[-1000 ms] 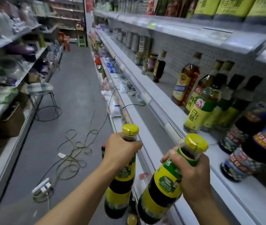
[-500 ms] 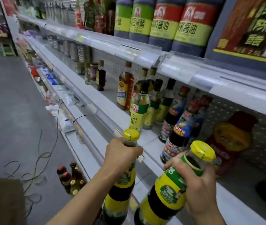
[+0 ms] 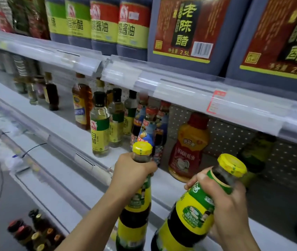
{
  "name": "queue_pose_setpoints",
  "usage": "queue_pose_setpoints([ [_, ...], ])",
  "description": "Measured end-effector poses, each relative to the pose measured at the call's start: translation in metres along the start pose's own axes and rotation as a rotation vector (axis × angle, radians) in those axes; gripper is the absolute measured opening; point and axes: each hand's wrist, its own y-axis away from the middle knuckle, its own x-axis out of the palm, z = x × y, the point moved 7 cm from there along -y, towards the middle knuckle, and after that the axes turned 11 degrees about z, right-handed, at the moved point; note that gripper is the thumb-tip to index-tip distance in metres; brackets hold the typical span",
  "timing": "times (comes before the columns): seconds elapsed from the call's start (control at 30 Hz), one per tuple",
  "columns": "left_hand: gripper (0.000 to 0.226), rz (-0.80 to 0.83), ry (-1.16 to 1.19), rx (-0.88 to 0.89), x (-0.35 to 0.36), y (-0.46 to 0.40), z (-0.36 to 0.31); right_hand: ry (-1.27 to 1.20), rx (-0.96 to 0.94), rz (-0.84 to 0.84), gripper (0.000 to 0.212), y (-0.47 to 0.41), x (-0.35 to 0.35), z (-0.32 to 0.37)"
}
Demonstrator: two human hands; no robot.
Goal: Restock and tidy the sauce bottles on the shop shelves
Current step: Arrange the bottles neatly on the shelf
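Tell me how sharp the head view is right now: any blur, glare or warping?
Head view: the right hand and its yellow-capped bottle are fairly sharp; the left shelf end smears with motion blur; the shelf-edge strip catches soft glare; wide-angle warping bows the shelves.

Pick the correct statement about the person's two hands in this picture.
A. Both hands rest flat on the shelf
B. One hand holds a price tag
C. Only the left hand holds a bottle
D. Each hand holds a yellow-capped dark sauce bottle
D: the left hand and the right hand each grip a dark bottle, the left bottle and the right bottle, both with yellow caps.
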Motion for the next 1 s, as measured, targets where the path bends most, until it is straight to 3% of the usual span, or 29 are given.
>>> queue_pose_setpoints([
  [0.23, 0.016, 0.224, 0.022, 0.099, 0.03, -0.01, -0.02, 0.008, 0.02, -0.187, 0.008, 0.017, -0.021, 0.002],
  [0.43, 0.041, 0.396, -0.001, 0.176, 0.047, -0.013, -0.032, 0.052, 0.019, -0.375, 0.015, 0.04, -0.025, 0.011],
  [0.67, 0.017, 0.566, 0.035, 0.23, 0.078, -0.011, -0.049, 0.153, 0.003, -0.598, 0.022, 0.074, -0.034, 0.023],
  [0.8, 0.027, 0.624, 0.071, 0.257, 0.1, -0.017, -0.061, 0.209, -0.002, -0.688, 0.021, 0.084, -0.046, 0.034],
  [1.0, 0.018, 0.685, 0.076, 0.131, 0.131, -0.029, -0.071, 0.274, -0.043, -0.794, 0.028, 0.093, -0.065, 0.048],
])
